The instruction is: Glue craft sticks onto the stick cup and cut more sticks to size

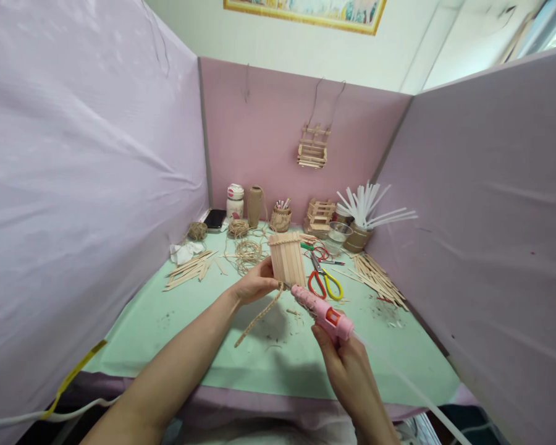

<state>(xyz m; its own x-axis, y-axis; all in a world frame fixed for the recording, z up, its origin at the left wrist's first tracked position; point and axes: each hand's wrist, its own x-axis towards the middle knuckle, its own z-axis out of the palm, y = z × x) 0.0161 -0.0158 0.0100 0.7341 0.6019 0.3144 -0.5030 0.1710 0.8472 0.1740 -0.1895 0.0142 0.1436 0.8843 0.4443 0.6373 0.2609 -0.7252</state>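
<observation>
The left hand [256, 283] grips a pale, flat wooden-stick panel [288, 261]. The right hand [347, 361] grips a pink plastic glue gun [319, 308], nozzle at the panel's near edge.

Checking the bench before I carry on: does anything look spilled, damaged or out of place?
Nothing looks plainly broken. Small scraps, seemingly debris, litter the green tabletop below the stick panel in the left hand, with dark specks farther right. Crumpled white tissue by the left stick pile looks discarded.

the left forearm [180, 361] slants forward to a gripping left hand [256, 283]; the right hand [347, 363], lower and nearer, is curled tight.
</observation>
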